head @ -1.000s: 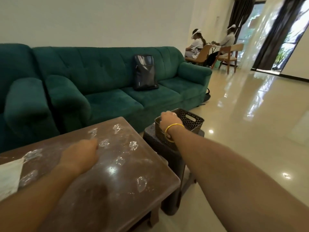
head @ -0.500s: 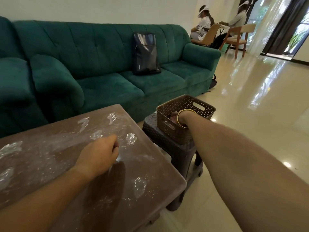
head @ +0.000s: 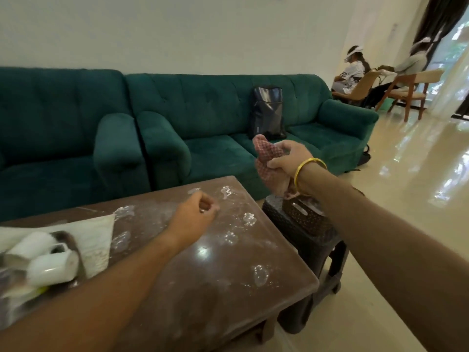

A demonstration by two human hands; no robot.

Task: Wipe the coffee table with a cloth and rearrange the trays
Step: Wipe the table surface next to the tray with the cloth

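The brown coffee table (head: pixel 228 288) fills the lower middle, its top smeared with white powdery patches. My right hand (head: pixel 286 160) is raised above the table's far right corner, shut on a red checked cloth (head: pixel 266 158) that hangs down from it. A yellow bangle sits on that wrist. My left hand (head: pixel 195 217) rests on the tabletop as a loose fist with nothing in it. At the left edge a tray (head: pixel 73 250) carries white cups (head: pixel 50 268) lying on their sides, beside a white cloth or paper (head: pixel 99 240).
A dark woven basket (head: pixel 304 217) stands on a dark plastic stool (head: pixel 312 250) right of the table. A green sofa (head: pixel 203 128) with a black backpack (head: pixel 267 110) runs behind. Two seated people on wooden chairs (head: pixel 406 90) are far right, beyond glossy floor.
My right hand went into the basket and has come up out of it holding the red checked cloth. My left hand stays on the tabletop. The view swung left, showing the tray with cups.
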